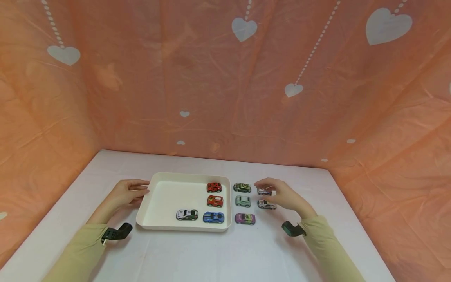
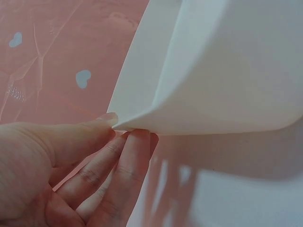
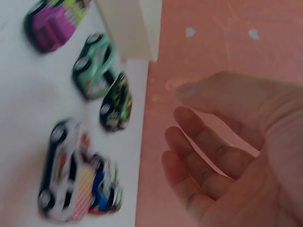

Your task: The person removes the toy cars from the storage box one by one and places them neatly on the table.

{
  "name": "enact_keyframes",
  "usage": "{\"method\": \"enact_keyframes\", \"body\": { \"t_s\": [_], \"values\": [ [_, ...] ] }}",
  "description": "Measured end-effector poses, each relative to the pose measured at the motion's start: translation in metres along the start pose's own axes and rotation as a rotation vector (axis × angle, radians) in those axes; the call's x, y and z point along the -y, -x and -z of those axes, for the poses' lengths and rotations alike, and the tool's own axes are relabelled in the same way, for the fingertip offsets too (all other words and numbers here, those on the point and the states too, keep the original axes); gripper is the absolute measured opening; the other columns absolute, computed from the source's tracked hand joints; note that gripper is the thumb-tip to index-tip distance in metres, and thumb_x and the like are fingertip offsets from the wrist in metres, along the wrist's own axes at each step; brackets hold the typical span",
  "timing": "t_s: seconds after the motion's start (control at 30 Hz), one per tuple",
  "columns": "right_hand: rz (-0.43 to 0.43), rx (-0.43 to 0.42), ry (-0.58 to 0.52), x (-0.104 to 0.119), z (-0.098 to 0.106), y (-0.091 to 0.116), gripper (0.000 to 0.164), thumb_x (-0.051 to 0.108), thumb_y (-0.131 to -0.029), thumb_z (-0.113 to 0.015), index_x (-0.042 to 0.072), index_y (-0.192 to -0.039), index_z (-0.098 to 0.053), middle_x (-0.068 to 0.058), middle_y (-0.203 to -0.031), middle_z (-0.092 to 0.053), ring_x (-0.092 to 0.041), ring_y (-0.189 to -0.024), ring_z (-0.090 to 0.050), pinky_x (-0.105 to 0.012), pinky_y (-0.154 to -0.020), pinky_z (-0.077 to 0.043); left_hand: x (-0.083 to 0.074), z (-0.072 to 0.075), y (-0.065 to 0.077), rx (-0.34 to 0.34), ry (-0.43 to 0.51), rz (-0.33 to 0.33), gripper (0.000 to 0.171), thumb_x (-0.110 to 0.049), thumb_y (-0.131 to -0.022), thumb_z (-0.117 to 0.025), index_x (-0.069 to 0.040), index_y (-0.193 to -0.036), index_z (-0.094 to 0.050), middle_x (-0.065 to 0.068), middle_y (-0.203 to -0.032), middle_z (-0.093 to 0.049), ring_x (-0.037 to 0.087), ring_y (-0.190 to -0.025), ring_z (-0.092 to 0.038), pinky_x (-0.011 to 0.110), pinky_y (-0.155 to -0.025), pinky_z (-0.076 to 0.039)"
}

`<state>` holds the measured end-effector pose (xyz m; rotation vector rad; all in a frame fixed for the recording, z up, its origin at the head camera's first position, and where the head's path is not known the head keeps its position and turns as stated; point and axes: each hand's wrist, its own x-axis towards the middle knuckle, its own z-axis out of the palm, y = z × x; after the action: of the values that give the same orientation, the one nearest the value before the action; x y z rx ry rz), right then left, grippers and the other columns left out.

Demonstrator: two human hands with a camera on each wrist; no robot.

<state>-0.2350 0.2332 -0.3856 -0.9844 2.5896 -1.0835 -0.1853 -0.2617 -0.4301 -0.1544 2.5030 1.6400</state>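
A white tray (image 1: 176, 196) holds two red toy cars (image 1: 214, 187), a blue toy car (image 1: 213, 217) and a white-and-black one (image 1: 187, 214). My left hand (image 1: 126, 193) pinches the tray's left rim; the left wrist view shows the thumb (image 2: 90, 130) at the rim's edge and fingers beneath it. Over the rightmost cars hovers my right hand (image 1: 283, 194), its fingers bent loosely and apart with nothing between them. Below it lie a white toy car (image 1: 266, 204) and a blue-and-white toy car (image 3: 106, 189), which the hand partly covers in the head view.
Between the tray and the right-hand cars stand a dark green patterned car (image 1: 242, 188), a mint green car (image 1: 243, 201) and a purple car (image 1: 245, 219). Orange sheeting (image 1: 211, 98) with hearts rises behind the white table (image 1: 197, 254) and along its sides.
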Motion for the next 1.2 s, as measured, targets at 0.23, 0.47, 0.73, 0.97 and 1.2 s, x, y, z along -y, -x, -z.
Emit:
{"method": "enact_keyframes", "body": {
  "t_s": [0.23, 0.47, 0.73, 0.97, 1.2],
  "values": [
    [0.041, 0.043, -0.007, 0.022, -0.013, -0.025, 0.042, 0.002, -0.086, -0.069, 0.001, -0.126, -0.059, -0.015, -0.124, -0.06, -0.034, -0.113, -0.055, -0.046, -0.098, -0.043, 0.0, 0.0, -0.002, -0.003, 0.018, -0.002, 0.046, -0.007, -0.09, -0.065, 0.012, -0.129, -0.05, 0.019, -0.105, -0.067, 0.015, -0.076, -0.066, 0.029, -0.062, -0.055],
    [0.116, 0.098, -0.016, 0.042, -0.031, -0.049, 0.039, 0.002, -0.087, -0.068, 0.001, -0.125, -0.059, -0.014, -0.124, -0.06, -0.035, -0.111, -0.056, -0.046, -0.097, -0.044, -0.001, 0.0, -0.001, 0.002, 0.016, -0.026, 0.045, -0.006, -0.09, -0.065, 0.014, -0.128, -0.05, 0.02, -0.104, -0.067, 0.015, -0.076, -0.066, 0.029, -0.061, -0.055],
    [0.19, 0.14, -0.033, 0.058, -0.046, -0.073, 0.04, 0.003, -0.086, -0.069, -0.001, -0.124, -0.059, -0.015, -0.123, -0.06, -0.03, -0.112, -0.057, -0.043, -0.094, -0.046, -0.001, 0.0, 0.0, 0.003, 0.025, -0.011, 0.046, -0.006, -0.09, -0.066, 0.014, -0.128, -0.05, 0.02, -0.104, -0.067, 0.015, -0.076, -0.065, 0.029, -0.061, -0.055],
    [0.192, 0.21, -0.103, 0.068, -0.065, -0.095, 0.04, -0.001, -0.085, -0.069, -0.003, -0.124, -0.059, -0.019, -0.121, -0.061, -0.035, -0.112, -0.056, -0.047, -0.096, -0.044, -0.001, 0.0, 0.001, 0.0, 0.033, -0.017, 0.046, -0.006, -0.089, -0.066, 0.014, -0.128, -0.05, 0.018, -0.104, -0.067, 0.014, -0.075, -0.065, 0.028, -0.06, -0.054],
    [0.189, 0.296, -0.13, 0.075, -0.088, -0.111, 0.04, 0.0, -0.087, -0.068, -0.002, -0.125, -0.058, -0.019, -0.124, -0.059, -0.034, -0.114, -0.055, -0.043, -0.097, -0.044, -0.001, 0.001, 0.002, 0.0, 0.036, -0.016, 0.047, -0.008, -0.09, -0.067, 0.012, -0.129, -0.05, 0.019, -0.105, -0.067, 0.014, -0.074, -0.065, 0.028, -0.061, -0.054]
  ]
}}
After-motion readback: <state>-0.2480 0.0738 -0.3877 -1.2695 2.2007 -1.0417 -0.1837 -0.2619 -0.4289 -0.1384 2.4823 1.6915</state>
